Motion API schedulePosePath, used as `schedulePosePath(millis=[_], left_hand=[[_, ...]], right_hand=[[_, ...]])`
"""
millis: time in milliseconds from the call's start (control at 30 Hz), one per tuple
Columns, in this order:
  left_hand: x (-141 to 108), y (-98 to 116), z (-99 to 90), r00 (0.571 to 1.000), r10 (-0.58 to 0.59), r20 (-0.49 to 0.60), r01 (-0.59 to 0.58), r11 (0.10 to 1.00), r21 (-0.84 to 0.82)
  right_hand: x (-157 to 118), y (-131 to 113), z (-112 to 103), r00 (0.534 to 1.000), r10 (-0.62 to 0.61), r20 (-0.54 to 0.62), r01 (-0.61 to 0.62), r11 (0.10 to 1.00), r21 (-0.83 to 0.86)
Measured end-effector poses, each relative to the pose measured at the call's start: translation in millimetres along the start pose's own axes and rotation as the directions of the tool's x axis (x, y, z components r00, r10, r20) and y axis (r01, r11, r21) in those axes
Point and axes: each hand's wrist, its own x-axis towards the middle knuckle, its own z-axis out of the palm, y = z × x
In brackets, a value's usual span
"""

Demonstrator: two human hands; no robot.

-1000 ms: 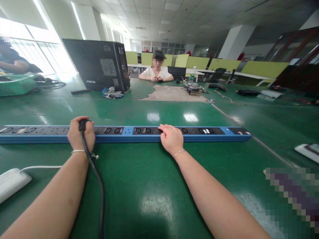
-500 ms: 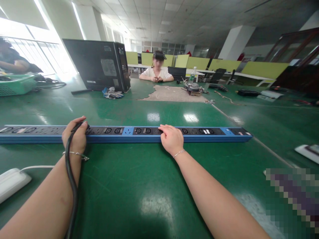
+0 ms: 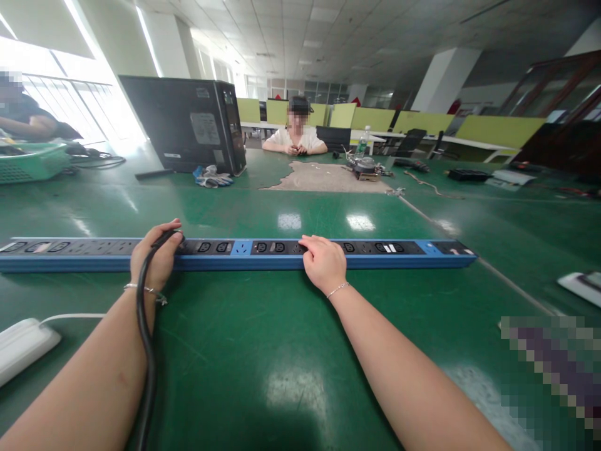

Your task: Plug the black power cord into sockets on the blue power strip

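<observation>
A long blue power strip [image 3: 263,262] with a black socket face lies across the green table in front of me. My left hand [image 3: 154,255] is closed around the plug end of a thick black power cable [image 3: 146,338], over the strip's left half. The plug itself is hidden by my fingers, so I cannot tell whether it sits in a socket. From that hand the cable runs down along my wrist and forearm. My right hand [image 3: 325,260] grips the strip right of its middle, with its fingers across the socket face.
On the left, a white device [image 3: 28,351] with a white cord lies on the table [image 3: 225,376]. Farther back stand a black computer case [image 3: 178,119], gloves [image 3: 212,176], a green basket [image 3: 32,164] and a bottle [image 3: 363,143]. A person [image 3: 295,134] sits opposite; another is at far left.
My left hand has shifted a little to the right along the power strip, bringing the black cable with it. My right hand and the strip look nearly unmoved.
</observation>
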Motion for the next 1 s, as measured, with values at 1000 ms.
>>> schedulePosePath(millis=[1000], left_hand=[[0,-8,-14.7,0.961,0.039,0.273,-0.145,0.914,0.379]], right_hand=[[0,0,0,1.000,0.012,0.010,-0.012,1.000,0.008]])
